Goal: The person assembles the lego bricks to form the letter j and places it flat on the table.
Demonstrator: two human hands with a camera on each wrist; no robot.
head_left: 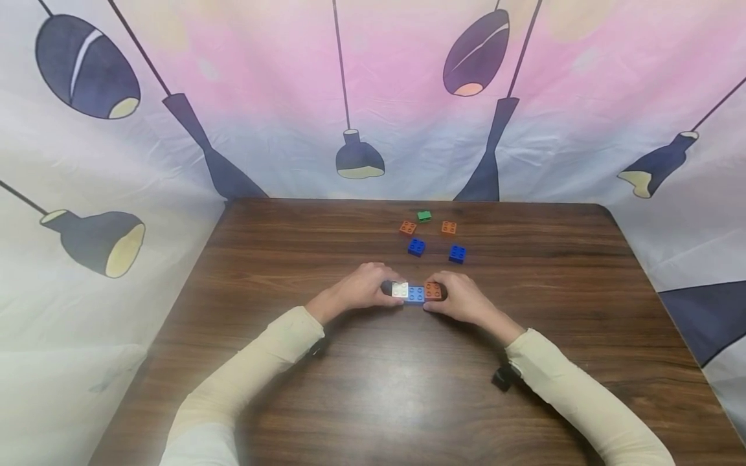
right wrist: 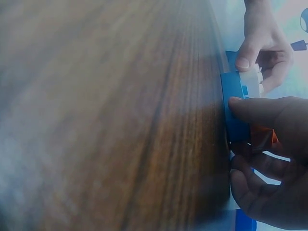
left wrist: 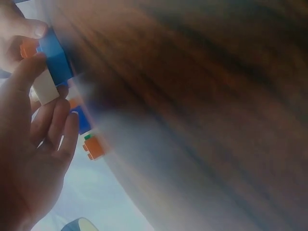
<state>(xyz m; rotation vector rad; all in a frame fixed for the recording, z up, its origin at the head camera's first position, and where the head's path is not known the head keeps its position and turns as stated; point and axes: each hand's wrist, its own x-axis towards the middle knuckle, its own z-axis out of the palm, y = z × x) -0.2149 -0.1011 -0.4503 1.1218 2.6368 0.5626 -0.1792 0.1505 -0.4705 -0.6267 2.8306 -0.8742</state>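
Note:
In the head view, a light blue toy building brick (head_left: pixel 416 295) lies at the middle of the table, with a white brick (head_left: pixel 399 289) on its left part and an orange brick (head_left: pixel 433 290) on its right part. My left hand (head_left: pixel 367 286) pinches the white brick between thumb and fingers. From the other side, my right hand (head_left: pixel 462 298) grips the orange brick end. The right wrist view has the right thumb (right wrist: pixel 255 109) pressed against the light blue brick's side. Fingers hide part of the white and orange bricks.
Beyond the hands lie two dark blue bricks (head_left: pixel 457 254), two orange bricks (head_left: pixel 408 227) and a green brick (head_left: pixel 424 216). The brown wooden table (head_left: pixel 373 401) ends at a lamp-printed cloth (head_left: pixel 291 155) behind.

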